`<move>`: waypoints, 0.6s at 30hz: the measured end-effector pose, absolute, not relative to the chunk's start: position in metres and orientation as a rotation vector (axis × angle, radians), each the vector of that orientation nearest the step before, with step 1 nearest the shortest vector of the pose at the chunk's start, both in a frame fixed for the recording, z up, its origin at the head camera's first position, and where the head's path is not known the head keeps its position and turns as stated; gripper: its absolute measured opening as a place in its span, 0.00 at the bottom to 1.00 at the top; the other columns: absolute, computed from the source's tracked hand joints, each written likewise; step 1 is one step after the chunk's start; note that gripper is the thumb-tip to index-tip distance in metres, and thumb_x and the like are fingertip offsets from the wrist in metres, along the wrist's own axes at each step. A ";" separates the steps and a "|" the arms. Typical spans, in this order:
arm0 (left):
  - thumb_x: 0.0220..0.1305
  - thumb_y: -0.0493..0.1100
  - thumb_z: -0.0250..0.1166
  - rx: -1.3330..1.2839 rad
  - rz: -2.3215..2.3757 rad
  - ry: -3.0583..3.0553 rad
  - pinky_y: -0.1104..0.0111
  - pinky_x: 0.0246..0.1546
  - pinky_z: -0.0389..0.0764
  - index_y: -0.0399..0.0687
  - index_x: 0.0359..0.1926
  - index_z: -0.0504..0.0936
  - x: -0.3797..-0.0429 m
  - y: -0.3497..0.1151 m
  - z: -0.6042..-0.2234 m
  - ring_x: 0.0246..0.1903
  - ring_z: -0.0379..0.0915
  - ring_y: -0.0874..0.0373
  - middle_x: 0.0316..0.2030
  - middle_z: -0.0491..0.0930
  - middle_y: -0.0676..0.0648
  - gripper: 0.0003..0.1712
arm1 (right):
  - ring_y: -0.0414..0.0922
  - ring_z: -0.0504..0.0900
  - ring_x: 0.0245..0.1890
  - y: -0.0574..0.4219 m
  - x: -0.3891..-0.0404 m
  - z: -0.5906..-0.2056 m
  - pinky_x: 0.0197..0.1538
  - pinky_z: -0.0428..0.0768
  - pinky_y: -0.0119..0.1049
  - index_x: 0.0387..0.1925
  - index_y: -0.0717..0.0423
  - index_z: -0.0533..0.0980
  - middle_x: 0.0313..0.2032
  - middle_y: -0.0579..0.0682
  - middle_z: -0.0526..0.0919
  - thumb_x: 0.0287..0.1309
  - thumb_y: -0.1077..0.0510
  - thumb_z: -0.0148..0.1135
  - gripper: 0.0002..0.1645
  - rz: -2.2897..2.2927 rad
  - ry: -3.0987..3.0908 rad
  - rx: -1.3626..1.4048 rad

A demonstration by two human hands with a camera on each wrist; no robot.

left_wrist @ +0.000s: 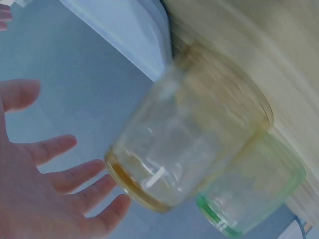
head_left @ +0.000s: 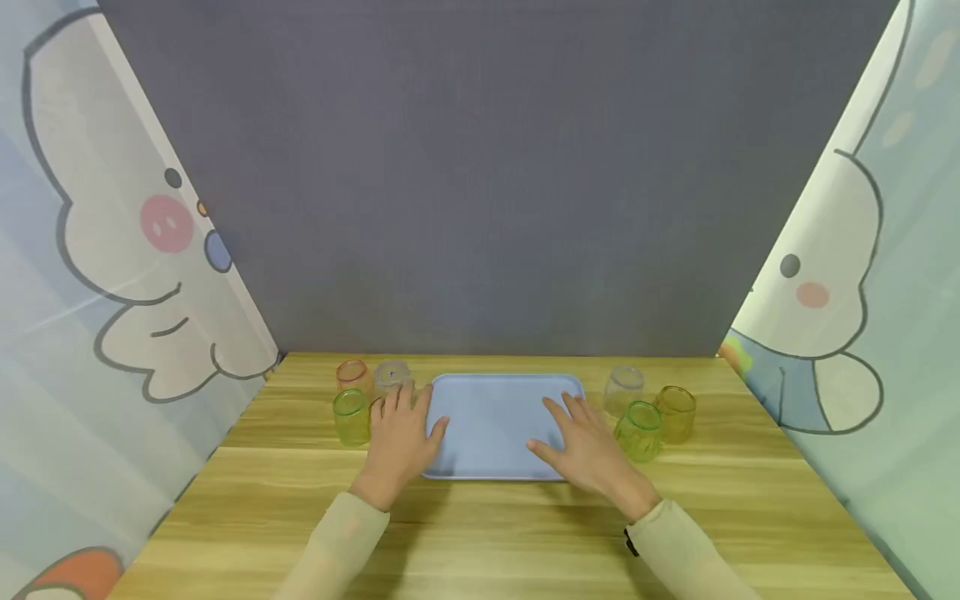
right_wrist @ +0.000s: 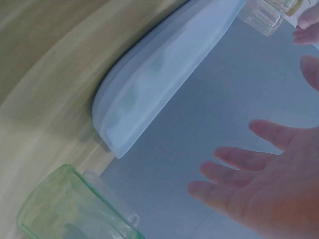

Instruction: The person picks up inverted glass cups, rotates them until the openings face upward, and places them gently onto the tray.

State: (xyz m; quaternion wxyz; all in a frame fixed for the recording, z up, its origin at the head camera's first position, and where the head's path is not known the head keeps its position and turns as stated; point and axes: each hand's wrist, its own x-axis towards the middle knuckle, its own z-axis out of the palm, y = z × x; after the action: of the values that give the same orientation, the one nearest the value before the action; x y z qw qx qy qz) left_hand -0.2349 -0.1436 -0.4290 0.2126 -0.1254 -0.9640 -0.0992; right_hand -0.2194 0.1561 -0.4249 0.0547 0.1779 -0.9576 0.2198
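Note:
A light blue tray (head_left: 487, 421) lies on the table between two groups of glasses. My left hand (head_left: 401, 437) hovers over its left edge with fingers spread, holding nothing. Just beyond those fingers, an amber glass (left_wrist: 192, 129) is mostly covered by the hand in the head view; a green glass (head_left: 351, 418) stands to its left. Over the tray's right side is my right hand (head_left: 588, 450), its fingers extended and nothing in its grasp. Right of it are a green glass (head_left: 639, 433), an amber glass (head_left: 677, 415) and a clear glass (head_left: 623, 390).
Behind the left green glass stand a reddish glass (head_left: 352, 377) and a clear glass (head_left: 391, 375). The wooden table (head_left: 495, 542) ends at a tall grey panel (head_left: 495, 183). Cartoon-printed curtains (head_left: 75, 333) hang on both sides.

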 end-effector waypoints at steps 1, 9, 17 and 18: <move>0.68 0.58 0.65 -0.330 -0.262 -2.670 0.38 0.60 0.66 0.40 0.67 0.75 -0.236 -0.146 -0.429 0.64 0.64 0.33 0.64 0.70 0.31 0.35 | 0.70 0.52 0.75 0.156 -0.220 -0.425 0.72 0.52 0.67 0.75 0.58 0.62 0.74 0.70 0.58 0.68 0.34 0.57 0.46 0.674 -2.899 0.548; 0.63 0.54 0.68 -0.198 -0.261 -2.711 0.38 0.52 0.68 0.40 0.60 0.79 -0.243 -0.166 -0.420 0.57 0.68 0.32 0.58 0.74 0.31 0.30 | 0.65 0.64 0.71 0.153 -0.226 -0.422 0.66 0.66 0.66 0.72 0.59 0.67 0.70 0.66 0.66 0.69 0.37 0.59 0.42 0.776 -2.857 0.540; 0.65 0.56 0.63 -0.142 -0.324 -2.779 0.35 0.51 0.71 0.37 0.63 0.77 -0.247 -0.181 -0.415 0.57 0.68 0.30 0.58 0.74 0.29 0.34 | 0.61 0.68 0.69 0.149 -0.229 -0.422 0.64 0.70 0.63 0.71 0.58 0.69 0.69 0.61 0.70 0.70 0.39 0.59 0.38 0.908 -2.854 0.514; 0.65 0.56 0.62 -0.141 -0.334 -2.786 0.35 0.51 0.72 0.36 0.64 0.76 -0.248 -0.182 -0.416 0.56 0.68 0.30 0.58 0.74 0.29 0.35 | 0.61 0.68 0.69 0.149 -0.230 -0.423 0.64 0.70 0.63 0.71 0.58 0.69 0.69 0.60 0.70 0.70 0.40 0.59 0.38 0.922 -2.853 0.512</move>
State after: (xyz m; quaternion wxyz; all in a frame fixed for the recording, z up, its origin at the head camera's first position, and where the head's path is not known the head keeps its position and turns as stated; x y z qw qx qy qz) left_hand -0.2476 -0.1819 -0.4155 0.1653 -0.0497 -0.9780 -0.1171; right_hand -0.2298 0.1488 -0.4225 0.0500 0.1680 -0.9368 0.3027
